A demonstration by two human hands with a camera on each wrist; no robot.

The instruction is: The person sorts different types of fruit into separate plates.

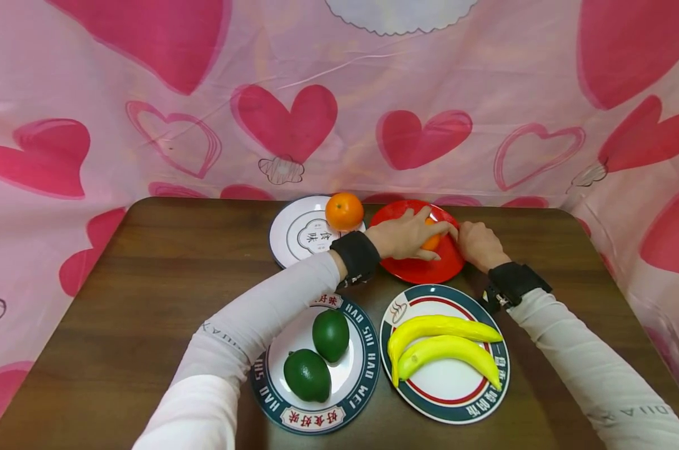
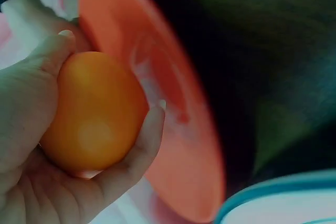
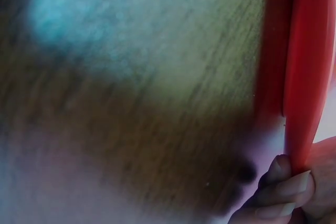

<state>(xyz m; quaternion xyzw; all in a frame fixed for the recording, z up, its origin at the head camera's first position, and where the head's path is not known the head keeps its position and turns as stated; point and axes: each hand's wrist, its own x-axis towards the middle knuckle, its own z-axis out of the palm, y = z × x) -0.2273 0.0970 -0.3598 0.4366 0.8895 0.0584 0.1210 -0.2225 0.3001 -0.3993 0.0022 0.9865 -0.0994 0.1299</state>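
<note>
My left hand (image 1: 402, 239) grips an orange (image 1: 431, 236) over the red plate (image 1: 420, 272) at the back of the table. In the left wrist view, thumb and fingers curl round the orange (image 2: 97, 111), with the red plate (image 2: 184, 171) just behind it. My right hand (image 1: 482, 245) is at the right edge of that plate. The right wrist view has its fingers (image 3: 278, 211) pinching the rim of the red plate (image 3: 310, 51). Left of the red plate, a second orange (image 1: 345, 211) sits on a white plate (image 1: 285, 234), partly hidden by my left arm.
Nearer to me, a teal-rimmed plate (image 1: 367, 350) bears two dark green lemon-shaped fruits (image 1: 308, 375). To its right, another plate (image 1: 448, 409) holds two yellow bananas (image 1: 448, 359). A pink heart-print cloth (image 1: 356, 137) hangs behind the wooden table (image 1: 165, 275).
</note>
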